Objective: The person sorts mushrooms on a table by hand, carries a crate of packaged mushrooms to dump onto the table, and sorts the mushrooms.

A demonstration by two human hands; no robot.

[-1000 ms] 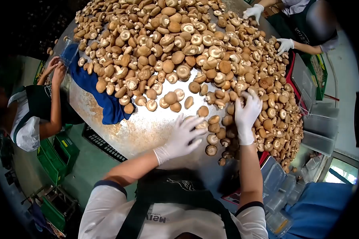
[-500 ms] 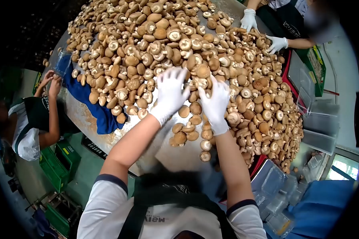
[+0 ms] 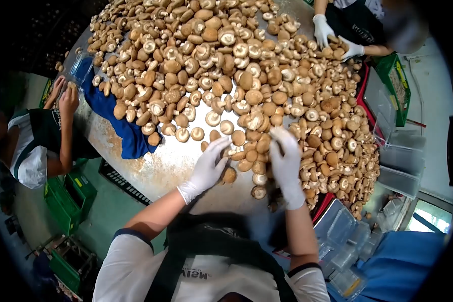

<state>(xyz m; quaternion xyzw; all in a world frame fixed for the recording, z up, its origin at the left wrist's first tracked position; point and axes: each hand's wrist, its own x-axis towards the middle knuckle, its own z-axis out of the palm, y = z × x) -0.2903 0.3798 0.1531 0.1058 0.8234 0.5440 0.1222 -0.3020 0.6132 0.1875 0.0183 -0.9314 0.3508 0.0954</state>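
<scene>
A large heap of brown shiitake mushrooms [image 3: 172, 66] covers most of the metal table [image 3: 176, 156]. My left hand [image 3: 207, 165], in a white glove, lies at the left side of a small cluster of mushrooms [image 3: 250, 146] near the table's front edge. Its fingers are stretched out and spread, and the tips touch the nearest caps. On the cluster's other side is my right hand [image 3: 287, 163], also gloved, with fingers apart and slightly curved against the mushrooms. The cluster sits between both hands, and neither hand grips a single mushroom.
A co-worker's gloved hands [image 3: 337, 43] hold mushrooms at the far right. Another person's bare hands [image 3: 65, 93] are at the left, by a clear plastic box [image 3: 80, 68]. Blue cloth [image 3: 118, 128] lies on the table's left. Clear trays [image 3: 340, 236] and green crates [image 3: 70, 199] stand around.
Both my hands have come back toward me from the heap's edge, drawing several mushrooms nearer. The left hand has moved down and left. The far co-worker's hands have come together around mushrooms.
</scene>
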